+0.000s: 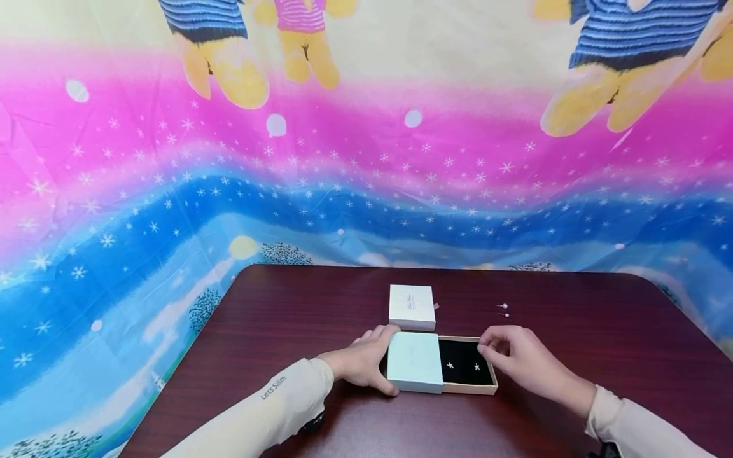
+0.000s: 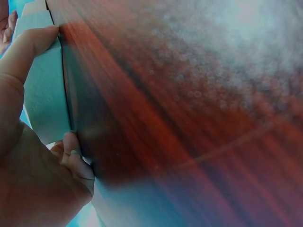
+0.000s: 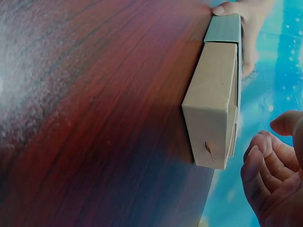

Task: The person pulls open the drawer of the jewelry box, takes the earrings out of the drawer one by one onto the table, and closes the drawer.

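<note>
A pale mint slide-out jewelry box lies on the table with its tan drawer pulled out to the right. Two small star-shaped earrings sit on the drawer's black pad. My left hand grips the mint sleeve from its left end, thumb on the near side and fingers on the far side. Over the drawer's right end hovers my right hand, fingers loosely bent. The right wrist view shows those fingers apart from the drawer front with its small ribbon tab; nothing is visible between them.
A closed white box with printed lettering stands just behind the mint one. Farther right lie two pearl-headed earrings on the dark red wooden table. A printed cloth hangs behind the table.
</note>
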Demonstrator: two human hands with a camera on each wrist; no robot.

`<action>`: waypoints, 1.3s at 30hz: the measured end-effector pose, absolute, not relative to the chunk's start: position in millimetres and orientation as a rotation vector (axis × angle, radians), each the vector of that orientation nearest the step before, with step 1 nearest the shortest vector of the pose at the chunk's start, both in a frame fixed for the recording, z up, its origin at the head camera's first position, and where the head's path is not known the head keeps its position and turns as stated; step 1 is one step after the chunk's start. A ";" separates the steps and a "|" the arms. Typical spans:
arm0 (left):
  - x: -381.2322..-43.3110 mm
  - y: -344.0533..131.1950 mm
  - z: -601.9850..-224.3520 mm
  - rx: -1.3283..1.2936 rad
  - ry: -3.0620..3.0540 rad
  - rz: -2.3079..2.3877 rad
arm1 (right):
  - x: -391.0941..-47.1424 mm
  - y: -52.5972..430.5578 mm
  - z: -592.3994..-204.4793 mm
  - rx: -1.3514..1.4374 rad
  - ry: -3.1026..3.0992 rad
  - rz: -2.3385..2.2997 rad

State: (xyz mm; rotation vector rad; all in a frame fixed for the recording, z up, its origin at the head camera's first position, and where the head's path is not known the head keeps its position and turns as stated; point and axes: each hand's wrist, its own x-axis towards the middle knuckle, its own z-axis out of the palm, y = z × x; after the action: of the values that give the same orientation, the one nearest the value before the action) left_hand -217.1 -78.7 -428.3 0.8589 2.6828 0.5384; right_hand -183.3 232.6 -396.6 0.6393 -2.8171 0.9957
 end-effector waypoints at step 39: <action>-218.4 -78.8 -429.5 0.863 2.686 0.528 | -183.0 201.0 -406.1 0.803 -2.933 0.682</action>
State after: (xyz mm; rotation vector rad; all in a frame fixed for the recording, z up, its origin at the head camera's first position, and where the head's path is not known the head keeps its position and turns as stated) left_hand -218.4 -78.8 -429.5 0.8625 2.6865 0.5285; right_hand -183.0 201.0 -406.1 0.8033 -2.9328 0.6824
